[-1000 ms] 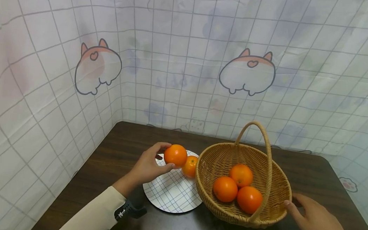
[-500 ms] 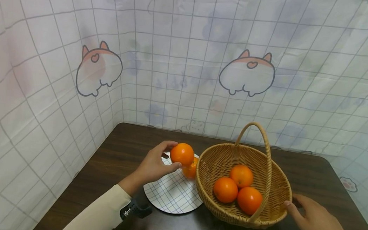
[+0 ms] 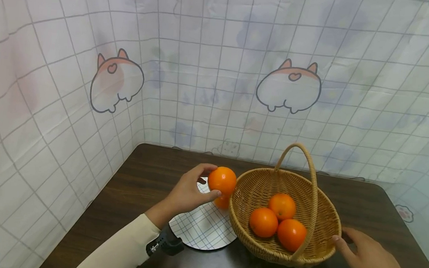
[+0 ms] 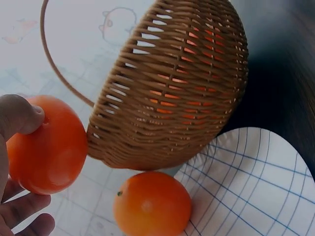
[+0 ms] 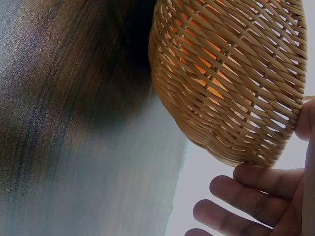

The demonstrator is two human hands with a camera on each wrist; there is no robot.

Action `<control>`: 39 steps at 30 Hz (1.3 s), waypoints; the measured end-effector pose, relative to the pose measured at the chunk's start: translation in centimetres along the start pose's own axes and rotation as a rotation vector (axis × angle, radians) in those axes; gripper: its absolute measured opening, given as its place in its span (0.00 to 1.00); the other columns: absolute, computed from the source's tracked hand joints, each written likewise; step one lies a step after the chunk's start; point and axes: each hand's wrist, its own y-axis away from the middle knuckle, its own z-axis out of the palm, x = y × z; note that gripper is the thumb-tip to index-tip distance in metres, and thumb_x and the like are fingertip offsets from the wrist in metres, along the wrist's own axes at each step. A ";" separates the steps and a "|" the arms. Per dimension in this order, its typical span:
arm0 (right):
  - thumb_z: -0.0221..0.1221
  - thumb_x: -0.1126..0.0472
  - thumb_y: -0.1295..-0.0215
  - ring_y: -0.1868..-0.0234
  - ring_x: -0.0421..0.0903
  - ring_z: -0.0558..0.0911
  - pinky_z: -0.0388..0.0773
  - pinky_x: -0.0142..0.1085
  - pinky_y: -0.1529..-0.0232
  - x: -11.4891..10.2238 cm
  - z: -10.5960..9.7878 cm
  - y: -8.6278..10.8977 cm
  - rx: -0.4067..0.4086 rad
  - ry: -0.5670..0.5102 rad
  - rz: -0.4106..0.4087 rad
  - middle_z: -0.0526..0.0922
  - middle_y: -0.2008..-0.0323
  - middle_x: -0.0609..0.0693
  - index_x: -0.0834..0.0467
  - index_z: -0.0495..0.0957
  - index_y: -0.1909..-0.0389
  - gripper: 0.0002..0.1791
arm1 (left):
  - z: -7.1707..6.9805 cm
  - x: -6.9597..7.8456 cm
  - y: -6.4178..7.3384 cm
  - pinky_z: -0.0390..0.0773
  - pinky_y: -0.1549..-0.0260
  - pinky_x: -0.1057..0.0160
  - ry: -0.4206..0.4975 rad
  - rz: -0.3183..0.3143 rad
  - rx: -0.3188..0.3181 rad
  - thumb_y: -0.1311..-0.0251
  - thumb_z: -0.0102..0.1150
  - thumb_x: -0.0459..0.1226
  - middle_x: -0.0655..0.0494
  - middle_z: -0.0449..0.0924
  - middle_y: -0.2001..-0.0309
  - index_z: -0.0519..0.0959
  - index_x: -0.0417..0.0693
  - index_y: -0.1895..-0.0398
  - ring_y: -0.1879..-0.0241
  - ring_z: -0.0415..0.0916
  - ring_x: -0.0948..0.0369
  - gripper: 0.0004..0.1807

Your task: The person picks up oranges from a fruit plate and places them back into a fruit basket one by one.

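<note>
My left hand (image 3: 190, 192) holds an orange (image 3: 222, 179) between thumb and fingers, close beside the left rim of a wicker basket (image 3: 253, 185). In the left wrist view the held orange (image 4: 51, 147) overlaps the basket's rim edge. Below it, another orange (image 4: 152, 204) sits on a round white plate (image 4: 251, 182) with blue grid lines. Three oranges (image 3: 282, 206) lie together inside the basket. My right hand (image 3: 373, 258) pinches the basket's right rim with thumb and index finger; in the right wrist view its other fingers (image 5: 246, 196) spread loosely below.
The basket's tall arched handle (image 3: 312, 197) rises over its right half. Beneath everything is a dark wood-grain table (image 3: 138, 174). A white grid-patterned curtain (image 3: 211, 68) with cartoon animals borders the table at the back and sides.
My left hand has carried the orange to the right, from over the plate toward the basket's left rim. The right hand stays on the basket, which has not visibly moved.
</note>
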 end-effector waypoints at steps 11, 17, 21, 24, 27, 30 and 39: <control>0.45 0.37 0.21 0.49 0.70 0.81 0.79 0.65 0.59 -0.2 -0.1 0.0 0.000 0.002 -0.015 0.79 0.44 0.71 0.69 0.73 0.36 0.38 | 0.4 1.0 -0.6 0.79 0.48 0.53 0.013 0.039 -0.012 0.43 0.76 0.44 0.63 0.78 0.41 0.73 0.52 0.34 0.48 0.74 0.64 0.34; 0.44 0.37 0.20 0.48 0.71 0.80 0.79 0.65 0.60 0.0 -0.1 0.0 -0.016 0.001 -0.010 0.80 0.44 0.69 0.68 0.74 0.36 0.38 | 0.7 1.6 -0.8 0.78 0.48 0.54 0.010 0.047 -0.018 0.43 0.76 0.43 0.63 0.77 0.40 0.73 0.53 0.34 0.47 0.74 0.64 0.34; 0.44 0.36 0.21 0.48 0.71 0.80 0.80 0.64 0.61 0.0 -0.2 -0.1 -0.033 0.003 0.000 0.79 0.43 0.70 0.68 0.74 0.36 0.38 | 1.0 1.8 -1.0 0.78 0.48 0.53 0.016 0.059 -0.028 0.43 0.75 0.43 0.62 0.77 0.40 0.73 0.52 0.34 0.46 0.75 0.63 0.34; 0.43 0.35 0.21 0.48 0.71 0.80 0.80 0.64 0.60 0.0 -0.2 -0.3 -0.049 0.001 0.011 0.79 0.43 0.70 0.68 0.73 0.36 0.39 | 1.2 2.1 -1.0 0.78 0.47 0.52 0.022 0.062 -0.034 0.43 0.75 0.43 0.61 0.77 0.40 0.72 0.52 0.34 0.46 0.75 0.63 0.34; 0.43 0.35 0.21 0.47 0.71 0.80 0.79 0.64 0.60 0.0 -0.2 -0.4 -0.062 0.001 0.018 0.79 0.43 0.70 0.68 0.73 0.35 0.40 | 1.4 2.3 -1.1 0.78 0.47 0.53 0.029 0.057 -0.045 0.42 0.75 0.43 0.62 0.77 0.40 0.72 0.53 0.33 0.46 0.74 0.63 0.34; 0.43 0.34 0.22 0.48 0.71 0.80 0.80 0.64 0.61 0.1 -0.2 -0.5 -0.064 -0.002 0.018 0.79 0.43 0.70 0.68 0.72 0.35 0.41 | 1.6 2.7 -1.3 0.78 0.46 0.52 0.036 0.038 -0.056 0.43 0.75 0.43 0.63 0.77 0.40 0.72 0.53 0.34 0.46 0.74 0.63 0.34; 0.43 0.32 0.23 0.48 0.70 0.81 0.80 0.64 0.61 0.5 0.0 -0.5 -0.056 -0.010 0.010 0.80 0.44 0.68 0.68 0.73 0.35 0.42 | 2.2 2.8 -1.5 0.77 0.45 0.52 0.064 0.031 -0.079 0.43 0.75 0.43 0.63 0.77 0.40 0.72 0.52 0.34 0.45 0.74 0.63 0.34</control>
